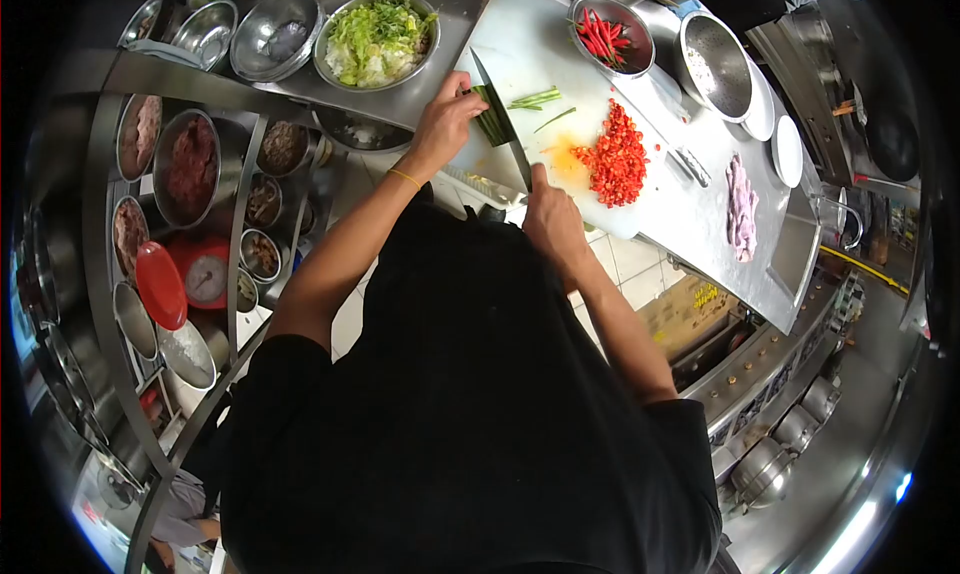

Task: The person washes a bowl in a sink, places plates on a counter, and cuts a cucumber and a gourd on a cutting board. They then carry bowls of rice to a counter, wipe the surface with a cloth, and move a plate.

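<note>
On the white cutting board (pixel 520 29), my left hand (pixel 447 124) has its fingers closed on a bunch of green stalks (pixel 490 124). My right hand (pixel 553 222) grips the handle of a large knife (pixel 498 104), whose blade lies along the right side of the bunch. A few cut green pieces (pixel 535 99) lie to the right of the blade. Chopped red chili (pixel 618 159) is heaped on the board's right part, beside an orange wet stain.
Whole red chilies fill a bowl (pixel 650 59) at the top, near a colander (pixel 716 67). Pale meat strips (pixel 740 209) and a second knife (pixel 690 166) lie on the right. A bowl of shredded greens (pixel 375 39) stands upper left. At the lower left another person's arm (pixel 208 527) shows.
</note>
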A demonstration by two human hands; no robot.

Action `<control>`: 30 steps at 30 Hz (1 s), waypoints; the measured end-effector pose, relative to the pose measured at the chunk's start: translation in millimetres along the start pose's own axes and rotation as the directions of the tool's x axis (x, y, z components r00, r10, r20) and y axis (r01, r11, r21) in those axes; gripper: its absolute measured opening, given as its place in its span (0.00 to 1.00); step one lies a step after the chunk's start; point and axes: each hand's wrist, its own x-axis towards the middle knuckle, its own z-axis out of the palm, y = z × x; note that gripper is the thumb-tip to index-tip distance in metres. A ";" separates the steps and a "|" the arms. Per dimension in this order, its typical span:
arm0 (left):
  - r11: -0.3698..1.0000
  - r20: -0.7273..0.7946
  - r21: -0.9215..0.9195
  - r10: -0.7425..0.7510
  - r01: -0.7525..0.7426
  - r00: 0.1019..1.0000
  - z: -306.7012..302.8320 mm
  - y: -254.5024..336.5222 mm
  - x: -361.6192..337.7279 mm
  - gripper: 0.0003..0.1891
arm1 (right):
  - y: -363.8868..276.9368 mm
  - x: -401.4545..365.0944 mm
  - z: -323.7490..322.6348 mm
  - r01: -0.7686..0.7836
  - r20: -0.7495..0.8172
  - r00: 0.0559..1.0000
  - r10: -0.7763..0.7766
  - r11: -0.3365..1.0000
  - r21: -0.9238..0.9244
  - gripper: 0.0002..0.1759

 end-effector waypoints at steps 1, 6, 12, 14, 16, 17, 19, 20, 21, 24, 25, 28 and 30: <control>1.000 0.020 0.003 0.022 -0.022 1.000 0.1 0.1 -2.2 0.08 | 1.0 6.0 4.7 -0.004 0.001 1.000 0.004 1.000 0.003 0.17; 0.999 0.083 0.034 0.026 -0.029 0.996 -11.0 2.0 -4.1 0.08 | 17.1 35.4 8.8 0.084 -0.065 0.995 -0.079 0.992 0.092 0.18; 0.974 0.163 0.109 0.179 -0.198 0.970 -24.7 -9.0 -9.9 0.12 | 19.4 31.4 5.7 0.124 -0.028 0.992 -0.121 0.982 0.139 0.18; 0.920 0.227 0.171 0.312 -0.353 0.923 -26.2 -8.9 -3.5 0.13 | 17.5 29.3 7.1 0.131 -0.040 0.991 -0.128 0.985 0.111 0.17; 0.911 0.274 0.183 0.314 -0.370 0.909 -28.4 -12.5 1.3 0.13 | 11.0 26.3 5.1 0.059 -0.006 0.998 -0.059 0.998 0.000 0.17; 0.902 0.323 0.193 0.314 -0.387 0.893 -29.7 -14.0 2.1 0.12 | 12.2 23.9 6.8 0.063 -0.003 0.998 -0.063 0.998 0.001 0.17; 0.903 0.330 0.193 0.308 -0.383 0.892 -30.7 -13.6 2.5 0.12 | 14.9 17.9 9.9 0.066 -0.018 0.998 -0.067 0.997 -0.036 0.16; 0.904 0.338 0.188 0.306 -0.383 0.890 -30.6 -13.6 3.4 0.12 | 16.2 14.4 9.7 0.067 -0.017 0.998 -0.068 0.997 -0.035 0.16; 0.905 0.338 0.188 0.305 -0.381 0.890 -30.4 -14.4 3.7 0.12 | 16.3 9.9 7.7 0.082 -0.020 0.996 -0.083 0.996 -0.021 0.16; 0.901 0.346 0.198 0.305 -0.387 0.887 -30.4 -16.2 4.3 0.12 | 17.5 3.8 -0.7 0.087 0.008 0.996 -0.087 0.996 -0.002 0.17; 0.899 0.335 0.188 0.319 -0.395 0.886 -30.7 -16.3 4.9 0.11 | 17.5 3.7 -1.7 0.077 0.035 0.996 -0.077 0.997 0.003 0.19; 0.907 0.321 0.158 0.327 -0.390 0.889 -30.4 -17.6 4.6 0.11 | 12.4 8.9 3.1 0.043 0.029 0.999 -0.042 0.998 -0.037 0.18; 0.915 0.318 0.132 0.324 -0.380 0.891 -29.4 -19.5 3.6 0.10 | 12.8 21.4 8.4 0.080 -0.003 0.997 -0.080 0.997 -0.018 0.17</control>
